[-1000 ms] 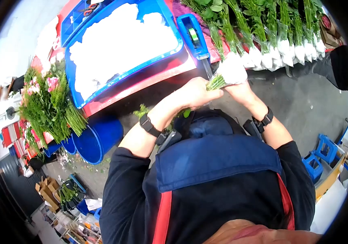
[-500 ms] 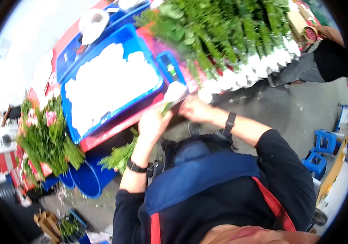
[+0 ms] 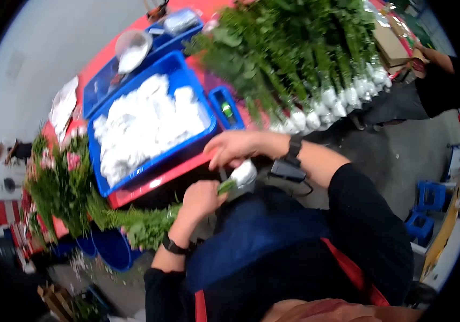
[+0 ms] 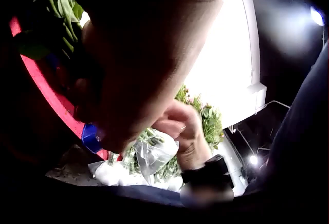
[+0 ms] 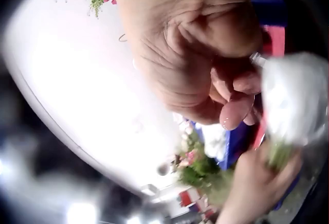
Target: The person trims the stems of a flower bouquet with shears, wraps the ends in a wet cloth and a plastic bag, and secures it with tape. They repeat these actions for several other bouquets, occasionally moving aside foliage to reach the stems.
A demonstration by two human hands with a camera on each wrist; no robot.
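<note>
The bunch (image 3: 152, 228) is held in the air before the near edge of the table (image 3: 157, 183), its leaves to the left and its white end (image 3: 244, 173) to the right. The left hand (image 3: 200, 198) grasps its stems, with the fingers closed around them. The right hand (image 3: 234, 146) is just beside the white end, on the far side, and its fingers are bent. Both wrist views are partly dark or blurred, so one cannot tell whether this hand pinches something or is free.

Farther, the blue tray (image 3: 165, 159) stands on the red table, and a white heap (image 3: 146, 118) lies inside it. Just right of the tray is the tape dispenser (image 3: 227, 110), with a green roll. At the far right, many other bunches (image 3: 299, 59) lie side by side, their white ends towards the near edge. Behind the tray is a bowl (image 3: 133, 52). At the left are pink flowers (image 3: 73, 161) among greenery, and near them a blue bucket (image 3: 113, 251). Another person (image 3: 436, 88) is at the far right.
</note>
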